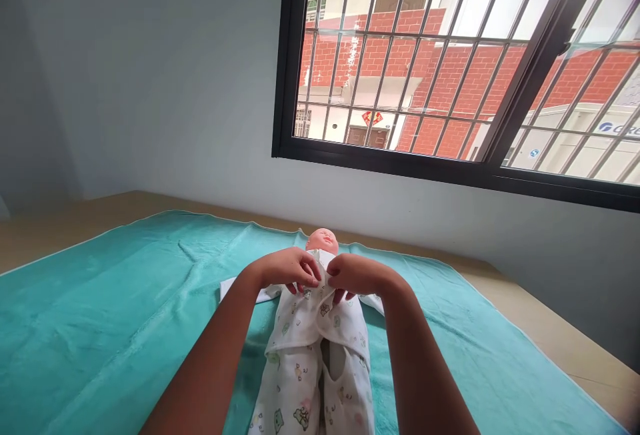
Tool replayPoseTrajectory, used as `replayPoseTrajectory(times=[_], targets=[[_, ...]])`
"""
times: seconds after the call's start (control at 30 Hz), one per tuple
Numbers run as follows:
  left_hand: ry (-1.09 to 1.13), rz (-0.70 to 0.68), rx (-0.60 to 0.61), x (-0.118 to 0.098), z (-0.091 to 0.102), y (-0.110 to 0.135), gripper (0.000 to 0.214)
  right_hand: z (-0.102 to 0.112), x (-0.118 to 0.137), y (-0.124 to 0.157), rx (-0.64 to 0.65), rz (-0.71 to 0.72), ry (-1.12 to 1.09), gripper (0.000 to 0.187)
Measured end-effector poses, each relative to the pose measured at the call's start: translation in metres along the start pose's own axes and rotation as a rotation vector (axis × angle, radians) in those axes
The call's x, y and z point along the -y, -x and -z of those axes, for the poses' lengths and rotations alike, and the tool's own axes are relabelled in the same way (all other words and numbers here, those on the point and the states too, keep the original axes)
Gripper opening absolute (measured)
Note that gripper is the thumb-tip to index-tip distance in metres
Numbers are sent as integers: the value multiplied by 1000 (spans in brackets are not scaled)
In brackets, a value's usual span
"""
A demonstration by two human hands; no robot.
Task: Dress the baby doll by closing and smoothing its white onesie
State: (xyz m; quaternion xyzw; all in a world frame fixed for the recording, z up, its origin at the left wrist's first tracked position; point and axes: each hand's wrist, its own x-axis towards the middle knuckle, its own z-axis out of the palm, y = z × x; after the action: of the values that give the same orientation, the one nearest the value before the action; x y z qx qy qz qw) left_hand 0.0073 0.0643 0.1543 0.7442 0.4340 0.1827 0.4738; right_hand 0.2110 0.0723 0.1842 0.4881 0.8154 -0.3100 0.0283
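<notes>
Printed white top [295, 318] dresses a doll [324, 240] lying face-up on teal cloth [125, 328]. Over its chest, the left hand [287, 267] and right hand [363, 275] sit close together, fingers [312, 267] curled and narrow; whether they pinch fabric I cannot tell. Matching trousers [295, 381] extend below; a barred window [400, 160] stands beyond.

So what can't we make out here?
All in the head view:
Whether the left grip and right grip pinch the printed outfit or just touch it: curled fingers hide the contact.
Feet of the doll: cut off by the bottom edge.
End of the sleeve on the picture's right: behind the right forearm.
Writing on the red diamond sign outside: too small.
</notes>
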Motion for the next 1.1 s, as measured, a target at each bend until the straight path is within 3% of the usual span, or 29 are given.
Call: replayPoseTrajectory(times=[0.2, 0.37, 0.57, 0.8, 0.97, 1.1], targets=[[-145, 29, 43, 1, -9, -9, 23, 3, 5, 11, -75, -39, 86, 13], [-303, 6, -47, 4, -20, -20, 14, 2, 5, 16, -82, -98, 109, 10], [-229, -90, -144, -7, -13, -4, 16, 3, 2, 11, -88, 44, 55, 10], [130, -83, -172, -14, -4, 7, 22, 7, -20, 2, -34, 247, -404, 19], [255, -95, -76, -4, -7, 2, 22, -14, -42, -27, 54, 332, -845, 33], [362, -113, -57, 3, -8, 2, 25, -28, -54, -47, 109, 335, -959, 36]])
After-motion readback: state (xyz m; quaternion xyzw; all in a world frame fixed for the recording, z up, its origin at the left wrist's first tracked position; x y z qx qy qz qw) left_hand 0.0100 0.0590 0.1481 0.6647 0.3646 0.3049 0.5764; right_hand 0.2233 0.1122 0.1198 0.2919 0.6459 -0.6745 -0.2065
